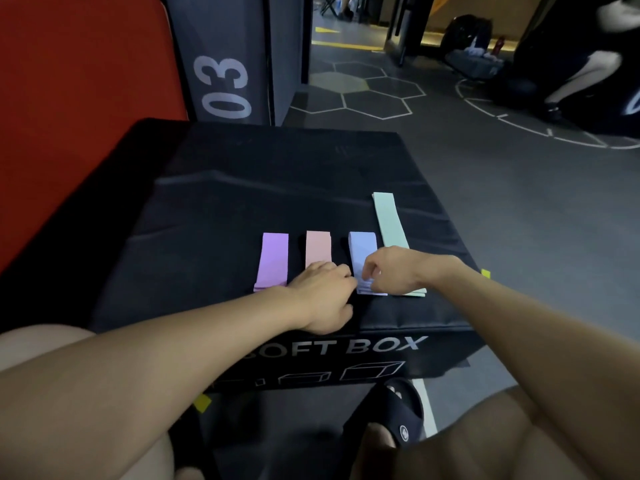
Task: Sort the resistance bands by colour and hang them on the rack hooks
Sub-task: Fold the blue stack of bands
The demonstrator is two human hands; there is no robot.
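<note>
Four resistance bands lay side by side on the black soft box [242,188]: purple band [273,259], pink band [318,247], blue band [362,252] and the longer green band [389,221]. The left hand [323,296] rested with curled fingers over the near end of the pink band; whether it gripped the band could not be told. The right hand [391,268] pinched the near edge of the blue band, covering part of the green band. A sandalled foot [398,414] stood below the box

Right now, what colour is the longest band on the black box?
Mint green: the longest band, farthest right, best seen in the head view.
</note>
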